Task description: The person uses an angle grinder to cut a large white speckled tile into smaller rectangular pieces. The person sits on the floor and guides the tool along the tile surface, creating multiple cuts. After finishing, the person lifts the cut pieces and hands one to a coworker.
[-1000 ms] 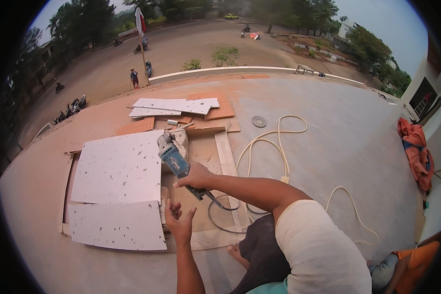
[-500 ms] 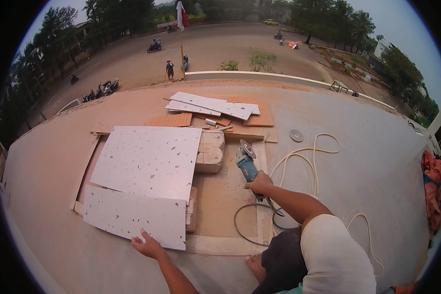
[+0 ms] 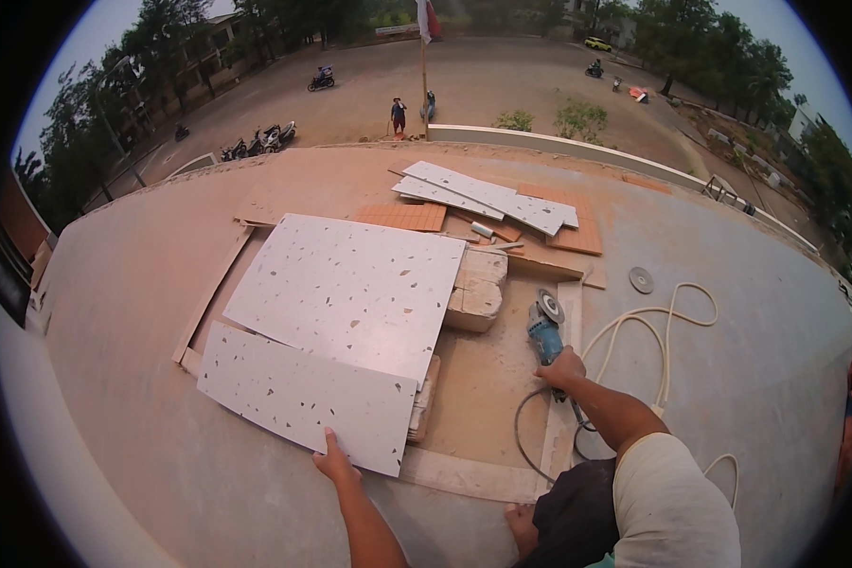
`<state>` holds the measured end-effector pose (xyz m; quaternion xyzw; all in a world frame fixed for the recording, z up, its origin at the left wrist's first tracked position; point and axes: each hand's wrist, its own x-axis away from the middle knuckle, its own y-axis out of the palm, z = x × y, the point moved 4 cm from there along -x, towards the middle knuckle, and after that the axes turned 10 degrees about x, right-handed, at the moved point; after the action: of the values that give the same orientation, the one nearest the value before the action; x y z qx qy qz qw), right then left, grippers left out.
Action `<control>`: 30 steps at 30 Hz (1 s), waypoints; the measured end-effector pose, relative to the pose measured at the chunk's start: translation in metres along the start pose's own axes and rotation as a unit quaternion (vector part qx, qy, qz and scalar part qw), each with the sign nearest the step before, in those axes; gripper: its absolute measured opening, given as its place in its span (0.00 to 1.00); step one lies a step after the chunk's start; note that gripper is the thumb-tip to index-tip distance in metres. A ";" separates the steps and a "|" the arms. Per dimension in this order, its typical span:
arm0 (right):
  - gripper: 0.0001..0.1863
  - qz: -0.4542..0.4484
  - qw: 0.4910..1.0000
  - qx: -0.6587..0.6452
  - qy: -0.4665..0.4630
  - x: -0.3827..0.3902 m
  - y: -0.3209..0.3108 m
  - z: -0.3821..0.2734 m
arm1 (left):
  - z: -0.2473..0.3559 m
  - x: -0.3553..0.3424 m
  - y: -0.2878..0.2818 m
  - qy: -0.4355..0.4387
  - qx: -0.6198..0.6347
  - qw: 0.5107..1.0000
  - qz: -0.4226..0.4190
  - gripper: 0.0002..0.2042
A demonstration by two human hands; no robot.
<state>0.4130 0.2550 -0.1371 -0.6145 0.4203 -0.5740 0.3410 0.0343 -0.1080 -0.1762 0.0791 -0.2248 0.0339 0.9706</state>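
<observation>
My right hand is wrapped round the rear of a blue angle grinder. Its disc, at the far end, tilts up over the right side of a shallow wooden frame. My left hand holds the near edge of a narrow speckled white tile piece, one finger on top and the others at the edge, partly hidden. Just beyond that piece lies a larger speckled tile, nearly touching it. Both rest over pale, worn blocks standing in the frame.
Cut tile strips lie on orange tiles beyond the frame. A loose disc and a coiled cream cord are on the right. My foot is by the near frame edge. A low parapet borders the roof.
My view has turned left, so the scene sits farther right. My left hand has gone from loosely open at the narrow piece's edge to holding it. The grinder stays in my right hand.
</observation>
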 end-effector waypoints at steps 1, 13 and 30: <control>0.47 -0.004 1.000 0.004 -0.001 -0.003 0.002 0.000 | 0.001 0.003 0.002 0.000 -0.004 1.000 0.009 0.30; 0.46 0.016 0.999 0.008 0.028 -0.015 0.010 -0.013 | 0.002 0.006 0.006 -0.006 0.013 1.000 0.006 0.27; 0.53 0.040 0.998 0.045 0.004 -0.006 0.032 -0.032 | -0.005 -0.002 0.002 -0.010 0.039 0.999 -0.004 0.25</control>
<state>0.3769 0.2492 -0.1649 -0.5785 0.4197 -0.5808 0.3898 0.0342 -0.1049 -0.1811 0.1179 -0.2324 0.0384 0.9647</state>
